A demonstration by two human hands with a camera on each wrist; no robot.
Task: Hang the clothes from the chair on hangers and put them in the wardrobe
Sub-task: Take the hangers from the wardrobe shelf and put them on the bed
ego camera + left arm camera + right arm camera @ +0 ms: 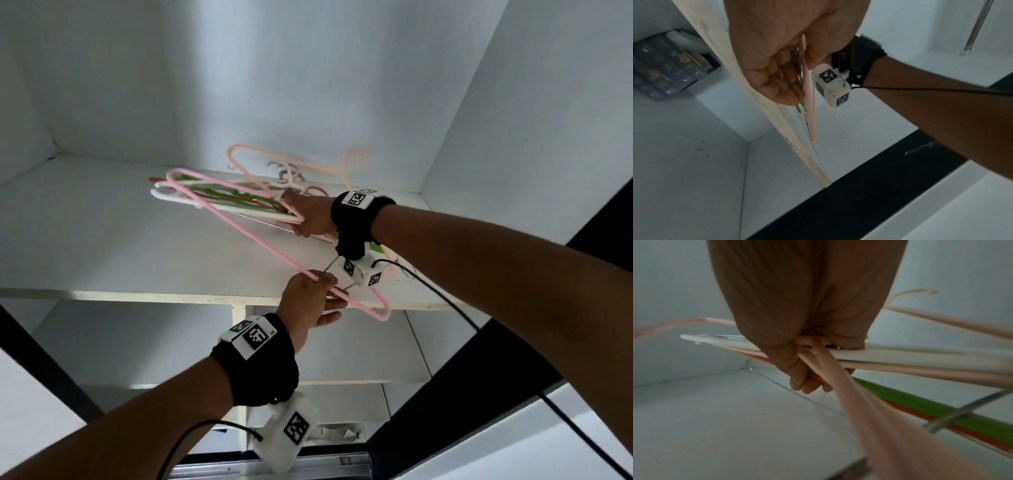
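- Two hands raised into the top of a white wardrobe [308, 85], seen from below; grey-white walls and ceiling filling most of the head view.
- Upper shelf [120, 240] carrying the hangers, pale raw front edge [764, 104] running across just beside the left hand.
- Lower compartments under that shelf, split by an upright divider [238, 318]; dark patterned bundle [663, 68] stowed in one, contents too blurred to tell.
- Metal rail [978, 26] upright at the left-wrist view's top right.
- Black band [513, 359] of frame or door edge crossing lower right.
- Bundle of hangers [219, 202] lying on the shelf: white, green and red bars stacked together, peach ones [301, 164] behind with hooks up against the back wall.
- Pink hanger [274, 253] slanting from the pile down past the shelf's front edge, its lower corner hanging clear of the shelf.
- Right hand [310, 214] reaching over the shelf, palm down, fingers [807, 386] curled tight round several hanger bars at once, clamped on the bundle.
- Left hand [311, 301] lower, at the shelf's front edge, fingers [781, 78] pinching the pink hanger's bar, thumb out below.
- Black wrist straps with white marker blocks and trailing cables on both forearms.
- No clothes or chair in view.
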